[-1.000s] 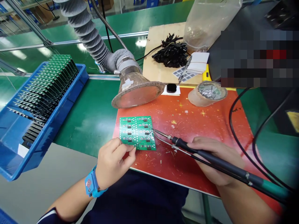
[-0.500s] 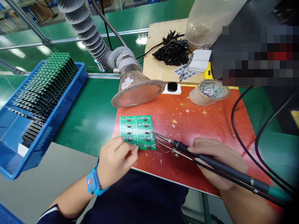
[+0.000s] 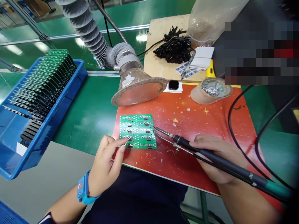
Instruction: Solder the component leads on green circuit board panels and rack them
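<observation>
A green circuit board panel with rows of small black and silver parts lies flat on the red mat. Over its lower left part, my left hand pinches a thin wire-like piece between thumb and fingertips. A blue band circles that wrist. My right hand is wrapped round a black soldering iron with a thin metal guide tube alongside. The iron's tip is close to the panel's right edge; whether it touches cannot be made out.
A fume extractor hood hangs behind the panel. On the left, a blue bin holds many upright boards. Behind are a tape roll, a smartwatch and black parts. Black cables loop at the right.
My left hand has moved left, away from the panel's middle, with its fingers still pinched. The iron's tip has shifted slightly up and right. The view has moved a little.
</observation>
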Motion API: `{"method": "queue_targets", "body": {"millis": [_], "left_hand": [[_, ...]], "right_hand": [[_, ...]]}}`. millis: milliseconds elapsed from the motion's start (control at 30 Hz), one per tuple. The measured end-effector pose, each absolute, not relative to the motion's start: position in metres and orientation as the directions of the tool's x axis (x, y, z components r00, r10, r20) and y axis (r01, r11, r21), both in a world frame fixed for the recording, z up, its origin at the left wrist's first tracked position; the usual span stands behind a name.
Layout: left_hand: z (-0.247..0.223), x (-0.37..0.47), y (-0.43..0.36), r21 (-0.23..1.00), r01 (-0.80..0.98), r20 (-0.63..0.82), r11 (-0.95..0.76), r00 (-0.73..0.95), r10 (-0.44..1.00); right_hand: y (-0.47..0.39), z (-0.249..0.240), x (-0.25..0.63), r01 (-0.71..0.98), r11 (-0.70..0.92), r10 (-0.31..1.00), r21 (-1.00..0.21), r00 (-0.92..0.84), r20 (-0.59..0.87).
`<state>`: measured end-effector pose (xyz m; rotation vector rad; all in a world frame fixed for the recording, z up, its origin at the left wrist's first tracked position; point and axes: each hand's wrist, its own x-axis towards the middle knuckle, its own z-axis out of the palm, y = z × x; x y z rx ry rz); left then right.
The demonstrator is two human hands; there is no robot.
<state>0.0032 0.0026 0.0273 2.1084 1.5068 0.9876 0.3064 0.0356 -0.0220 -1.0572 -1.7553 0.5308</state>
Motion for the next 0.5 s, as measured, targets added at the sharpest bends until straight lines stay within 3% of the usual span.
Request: {"method": "queue_targets", "body": {"millis": [167,500], "left_hand": [[0.0237,0.0003,-0.0011,0.662,0.642,0.396,-0.387,0.139,0.908],[0.0214,-0.0005,-0.0014,0.618,0.642,0.453,-0.454,0.181,0.873]], "right_hand": [[0.0352,-0.0194,0.305,0.368,0.621,0.782,-0.692,-0.227,0.581],[0.0366,-0.0277,0.3059,0.513,0.612,0.767,-0.602,-0.198,0.611]]}}
